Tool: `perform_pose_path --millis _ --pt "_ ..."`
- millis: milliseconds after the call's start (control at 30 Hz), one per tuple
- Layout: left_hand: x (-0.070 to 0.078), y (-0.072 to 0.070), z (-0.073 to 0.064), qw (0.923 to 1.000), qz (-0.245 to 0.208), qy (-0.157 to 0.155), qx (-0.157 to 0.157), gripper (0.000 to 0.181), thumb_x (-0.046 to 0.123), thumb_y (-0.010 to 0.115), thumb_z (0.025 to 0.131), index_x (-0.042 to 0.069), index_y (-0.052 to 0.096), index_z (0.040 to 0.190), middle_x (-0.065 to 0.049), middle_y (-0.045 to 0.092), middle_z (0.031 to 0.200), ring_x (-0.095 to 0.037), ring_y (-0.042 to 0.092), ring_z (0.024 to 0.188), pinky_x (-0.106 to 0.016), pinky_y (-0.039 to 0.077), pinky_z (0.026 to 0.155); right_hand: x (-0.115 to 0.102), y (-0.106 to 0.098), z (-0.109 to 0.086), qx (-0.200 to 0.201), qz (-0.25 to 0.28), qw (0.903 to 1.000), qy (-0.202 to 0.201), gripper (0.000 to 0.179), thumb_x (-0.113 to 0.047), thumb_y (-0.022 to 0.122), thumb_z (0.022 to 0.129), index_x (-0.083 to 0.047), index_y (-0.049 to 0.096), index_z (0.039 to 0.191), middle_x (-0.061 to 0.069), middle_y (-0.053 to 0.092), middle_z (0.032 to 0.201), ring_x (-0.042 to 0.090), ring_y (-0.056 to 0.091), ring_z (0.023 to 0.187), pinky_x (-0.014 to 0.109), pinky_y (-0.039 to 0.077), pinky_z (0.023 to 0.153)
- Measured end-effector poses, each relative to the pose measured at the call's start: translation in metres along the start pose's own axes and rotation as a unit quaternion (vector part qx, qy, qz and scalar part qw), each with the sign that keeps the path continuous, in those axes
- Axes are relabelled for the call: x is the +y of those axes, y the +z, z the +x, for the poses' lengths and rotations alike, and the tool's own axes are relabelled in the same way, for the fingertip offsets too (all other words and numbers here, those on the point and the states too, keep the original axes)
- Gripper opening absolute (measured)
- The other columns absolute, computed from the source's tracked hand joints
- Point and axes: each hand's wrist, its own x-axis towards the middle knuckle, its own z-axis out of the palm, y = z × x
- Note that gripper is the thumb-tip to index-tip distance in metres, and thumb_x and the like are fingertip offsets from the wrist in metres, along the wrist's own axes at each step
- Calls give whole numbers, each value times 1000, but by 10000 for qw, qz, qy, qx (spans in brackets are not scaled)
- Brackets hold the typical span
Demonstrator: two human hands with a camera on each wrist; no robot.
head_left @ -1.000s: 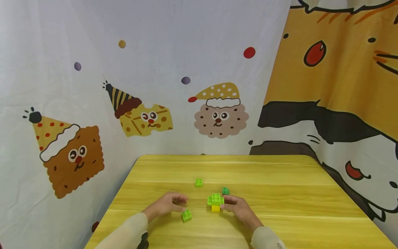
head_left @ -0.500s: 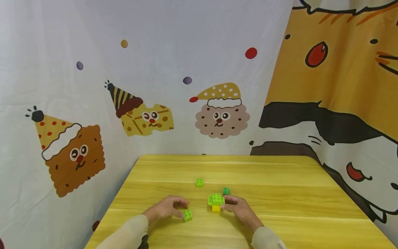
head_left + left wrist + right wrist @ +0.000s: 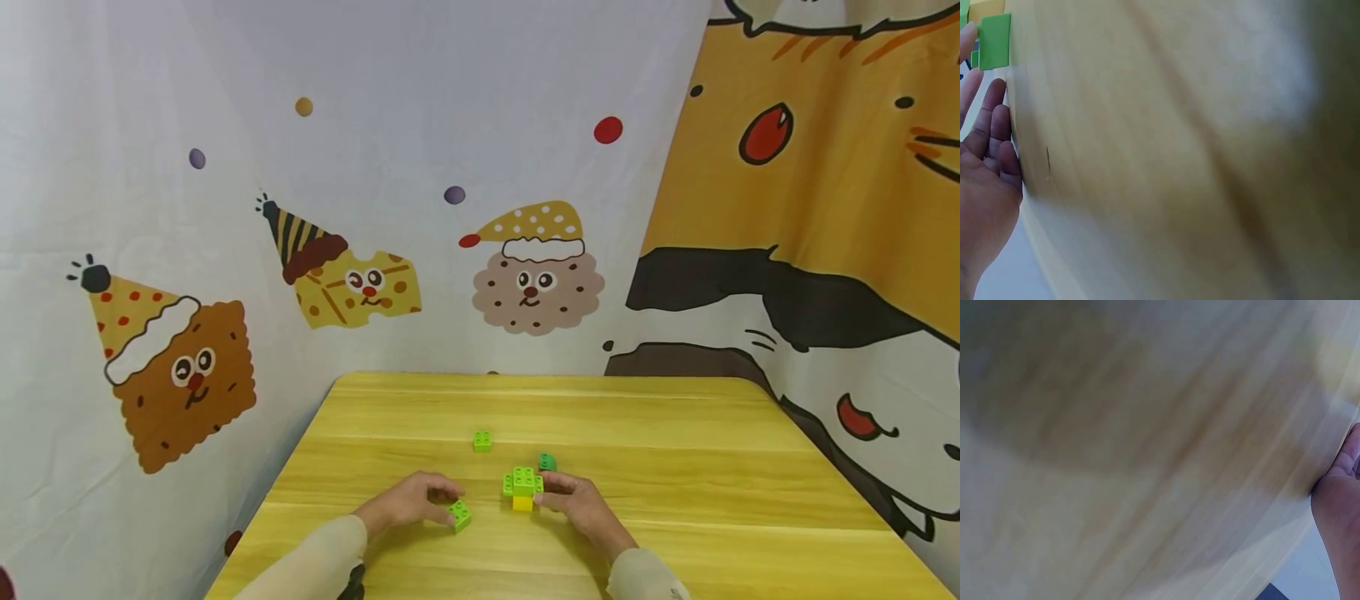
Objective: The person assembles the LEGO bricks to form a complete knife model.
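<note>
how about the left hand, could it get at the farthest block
Probably yes: only bare table shows between the left hand and the farthest block, though that hand is at the nearest block.

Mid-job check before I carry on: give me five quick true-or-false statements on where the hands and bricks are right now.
1. The right hand is at the right side of the brick stack. True.
2. The stack's lowest visible brick is red. False: it is a yellow brick.
3. The left hand is at the nearer loose light-green brick. True.
4. The dark green piece sits on top of the stack. False: the dark green piece is beyond the stack, slightly to its right.
5. The farther loose light-green brick is touched by neither hand. True.
</note>
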Motion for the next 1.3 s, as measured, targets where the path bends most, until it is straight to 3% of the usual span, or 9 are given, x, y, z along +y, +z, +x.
perform_pose_path --millis 233,667,1133,1300 --pt "2 2 1 9996 289 29 0 32 16 82 84 12 73 114 3 64 109 -22 59 104 -36 47 90 -3 0 -2 -55 41 10000 6 49 -24 77 89 0 64 128 13 66 121 26 60 110 45 49 92" --pt "1 4 3 9983 550 -21 190 23 20 83 82 16 74 102 5 65 102 -20 57 97 -33 46 84 -3 0 -2 -4 57 10000 36 50 -25 78 87 0 64 129 13 66 121 25 60 109 44 49 92" --pt "4 3 0 9986 528 -15 -10 32 16 85 80 13 72 109 5 64 107 -21 58 105 -40 47 93 0 -1 1 26 49 10000 -35 49 -24 79 86 1 66 126 13 68 118 23 62 105 38 51 87" --pt "4 4 1 9985 533 -61 102 29 15 84 80 15 72 106 4 65 105 -21 58 101 -35 48 88 0 0 2 9 97 9999 -64 48 -23 80 86 1 66 125 13 68 118 22 62 105 37 51 87"
